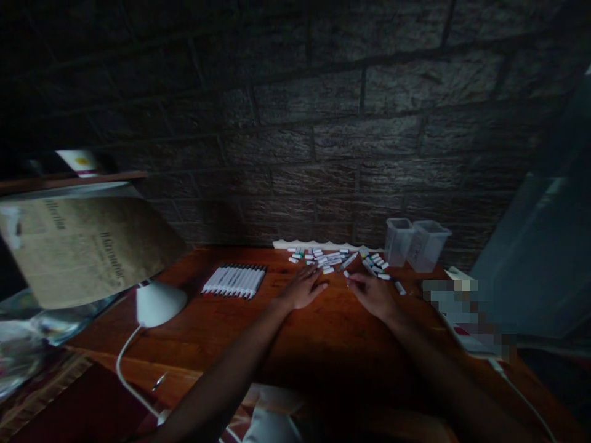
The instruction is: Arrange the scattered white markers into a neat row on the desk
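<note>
Two clear plastic boxes [415,246] stood side by side at the far right of the wooden table [323,332], close to the brick wall [277,154]; their sides were see-through, though it was too dim to tell what, if anything, they held. A white paper cup [78,161] with a yellow mark sat on the shelf [111,178] at the left, its inside hidden. Below it, the brown lampshade [101,252] carried printed words — one seemed to read "H.Gravon", another ended in "llection", the rest too blurred to make out.

Left of the hands lay a neat row of white markers [235,281], side by side, dark at their far ends, the writing along their barrels too small to read. Loose white marker pieces [332,258] lay scattered at the far middle, before a white wavy-edged strip [318,245], and trailed right toward the boxes. The left hand [305,289] was palm down, fingers wide and thumb apart, its fingertips at the near edge of the scatter. The right hand [373,295] had its fingers drawn narrow at a small white piece [346,274] — whether it was gripped, I could not tell. Farther right lay a flat object [462,326], mostly blurred, with a white cable [521,391] at its near end.
</note>
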### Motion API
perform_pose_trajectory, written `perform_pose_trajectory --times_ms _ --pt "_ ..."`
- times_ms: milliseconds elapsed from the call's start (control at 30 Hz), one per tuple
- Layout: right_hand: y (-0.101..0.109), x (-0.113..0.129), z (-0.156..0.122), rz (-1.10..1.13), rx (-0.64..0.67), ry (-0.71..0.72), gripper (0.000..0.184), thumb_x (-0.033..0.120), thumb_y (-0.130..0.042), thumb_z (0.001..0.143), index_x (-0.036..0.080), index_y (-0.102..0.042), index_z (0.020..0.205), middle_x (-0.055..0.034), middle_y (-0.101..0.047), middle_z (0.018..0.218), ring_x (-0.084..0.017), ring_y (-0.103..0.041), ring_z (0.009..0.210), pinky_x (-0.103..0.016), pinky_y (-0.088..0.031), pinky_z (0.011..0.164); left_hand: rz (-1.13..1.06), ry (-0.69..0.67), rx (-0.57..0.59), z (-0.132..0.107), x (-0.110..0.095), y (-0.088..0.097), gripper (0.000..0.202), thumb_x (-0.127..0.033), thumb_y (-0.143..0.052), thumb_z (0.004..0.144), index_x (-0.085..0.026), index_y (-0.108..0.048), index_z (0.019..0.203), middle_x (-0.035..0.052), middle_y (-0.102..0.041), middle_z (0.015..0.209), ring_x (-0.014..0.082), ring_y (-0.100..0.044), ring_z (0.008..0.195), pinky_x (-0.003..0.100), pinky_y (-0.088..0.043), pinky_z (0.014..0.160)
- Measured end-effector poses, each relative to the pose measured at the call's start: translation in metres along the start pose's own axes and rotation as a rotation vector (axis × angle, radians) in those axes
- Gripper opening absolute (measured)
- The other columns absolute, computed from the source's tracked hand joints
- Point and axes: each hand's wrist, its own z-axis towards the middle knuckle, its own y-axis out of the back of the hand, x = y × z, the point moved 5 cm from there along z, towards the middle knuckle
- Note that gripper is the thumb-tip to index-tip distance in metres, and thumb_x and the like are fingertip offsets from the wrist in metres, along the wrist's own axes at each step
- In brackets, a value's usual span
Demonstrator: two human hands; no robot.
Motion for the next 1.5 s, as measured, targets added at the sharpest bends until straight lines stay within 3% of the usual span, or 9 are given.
perform_pose_trajectory --times_ms 167,300,500,667,900,1067,1200,1367,1500 --pt "-0.002 0.001 0.0 -0.015 0.0 -0.001 0.029 0.036 -0.046 0.088 0.022 -0.071 0.087 -0.003 -0.073 0.081 -0.018 -0.065 0.071 -0.028 -0.046 0.069 0.067 0.077 -0.025 -0.003 0.02 0.002 0.061 -0.053 -0.034 0.095 -0.02 -0.035 0.147 0.0092 -0.03 0.155 0.0212 -0.021 0.145 0.037 -0.019 0.118" --pt "-0.002 0.002 0.0 -0.012 0.002 -0.007 0.031 0.038 -0.045 0.089 0.022 -0.071 0.084 -0.0024 -0.072 0.076 -0.018 -0.063 0.067 -0.028 -0.044 0.065 0.064 0.094 -0.041 -0.007 0.018 0.008 0.061 -0.051 -0.038 0.094 -0.022 -0.032 0.148 0.0081 -0.032 0.155 0.022 -0.025 0.144 0.038 -0.023 0.116" --pt "-0.002 0.003 0.0 0.001 0.011 0.007 0.029 0.037 -0.046 0.089 0.022 -0.07 0.082 -0.0025 -0.072 0.077 -0.018 -0.064 0.071 -0.028 -0.045 0.067 0.083 0.104 -0.206 -0.009 0.007 0.021 0.036 -0.038 -0.049 0.09 -0.022 -0.057 0.122 0.009 -0.056 0.13 0.024 -0.047 0.125 0.034 -0.035 0.109" --pt "-0.002 0.005 0.0 0.015 0.021 -0.016 0.03 0.037 -0.046 0.089 0.021 -0.071 0.082 -0.0033 -0.072 0.078 -0.018 -0.064 0.07 -0.028 -0.044 0.067 0.032 0.121 -0.145 0.0 0.008 0.015 0.024 -0.027 -0.041 0.094 -0.025 -0.061 0.107 0.0055 -0.064 0.115 0.0204 -0.058 0.11 0.029 -0.044 0.098" --pt "-0.002 0.003 0.0 0.036 0.005 -0.021 0.03 0.034 -0.046 0.089 0.021 -0.071 0.08 -0.0033 -0.071 0.074 -0.017 -0.064 0.066 -0.028 -0.043 0.063 0.161 0.233 -0.089 0.022 0.014 0.024 0.03 -0.029 -0.047 0.092 -0.03 -0.06 0.119 0.0059 -0.064 0.119 0.0231 -0.058 0.113 0.032 -0.045 0.096" --pt "-0.003 0.001 0.001 0.066 0.0 -0.014 0.027 0.03 -0.047 0.088 0.019 -0.071 0.08 -0.0034 -0.071 0.074 -0.017 -0.064 0.066 -0.026 -0.043 0.063 0.201 0.286 -0.076 0.041 0.023 0.027 0.03 -0.029 -0.048 0.092 -0.03 -0.064 0.117 0.0069 -0.067 0.116 0.0241 -0.062 0.107 0.033 -0.047 0.091" --pt "-0.004 0.0 0.002 0.085 0.006 -0.038 0.025 0.026 -0.048 0.087 0.018 -0.071 0.08 -0.0041 -0.072 0.075 -0.015 -0.064 0.066 -0.024 -0.043 0.063 0.208 0.253 -0.07 0.054 0.021 0.026 0.031 -0.03 -0.046 0.091 -0.025 -0.065 0.115 0.0083 -0.07 0.11 0.0253 -0.064 0.101 0.034 -0.049 0.087" --pt "-0.004 0.001 0.002 0.075 0.002 -0.025 0.023 0.026 -0.05 0.086 0.018 -0.071 0.079 -0.0038 -0.072 0.074 -0.015 -0.064 0.066 -0.023 -0.042 0.063 0.241 0.11 -0.109 0.074 0.0 0.028 0.037 -0.032 -0.048 0.091 -0.019 -0.061 0.123 0.0124 -0.063 0.123 0.0282 -0.052 0.119 0.039 -0.039 0.102" --pt "-0.003 0.001 0.001 0.071 -0.015 -0.02 0.025 0.027 -0.049 0.087 0.019 -0.071 0.077 -0.003 -0.071 0.072 -0.015 -0.064 0.066 -0.024 -0.042 0.064 0.284 -0.062 0.048 0.098 -0.02 0.018 0.039 -0.026 -0.054 0.087 -0.018 -0.06 0.125 0.0122 -0.06 0.129 0.0285 -0.05 0.123 0.039 -0.038 0.104"
